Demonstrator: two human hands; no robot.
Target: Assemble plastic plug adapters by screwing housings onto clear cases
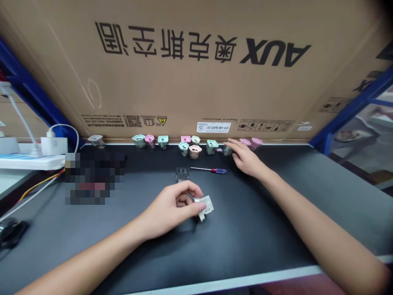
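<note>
My left hand (181,207) pinches a small white plastic housing (206,205) between thumb and fingers above the middle of the dark tabletop. Just beyond that hand lies a clear, smoky plastic piece (182,173), partly covered by the fingers. To its right rests a screwdriver (211,169) with a blue and red handle. My right hand (245,157) reaches to the back of the table, fingers stretched over a small grey-green plastic piece (227,150). The fingers hide part of this piece; whether they grip it is unclear.
Several small pastel cup-shaped plastic parts (195,151) stand along the back edge, before a big cardboard box (172,90). A blurred-out dark object (92,180) lies at left, near a power strip (33,162) with chargers and cables. Blue posts (33,94) flank the table.
</note>
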